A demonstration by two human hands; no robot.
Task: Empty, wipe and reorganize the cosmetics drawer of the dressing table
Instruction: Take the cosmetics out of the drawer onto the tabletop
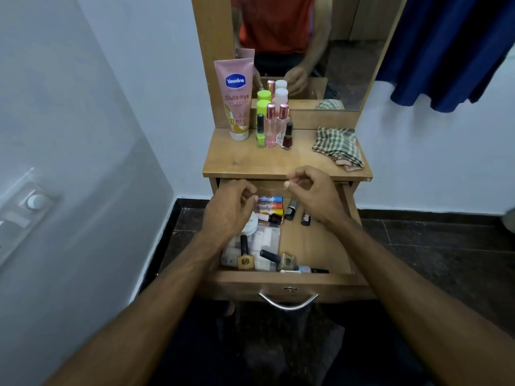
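Drawer point(315, 246) is pulled out at 6 o'clock, still packed with nail polish bottles point(269, 257). Left hand point(230, 211) and right hand point(315, 193) hover over it, fingers loosely curled, holding nothing. Checked cloth point(337, 146) sits on the tabletop point(250, 160) at 2 o'clock.

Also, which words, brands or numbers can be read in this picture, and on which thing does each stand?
"Vaseline": pink tube on the tabletop, blue badge.
"Gluta-Hya": same tube, under the badge.
"10X": same tube, lower part; the small print is blurred.
"SH": white round jar in the drawer, the rest hidden behind the left hand.
Labels on the small bottles: too small to read.
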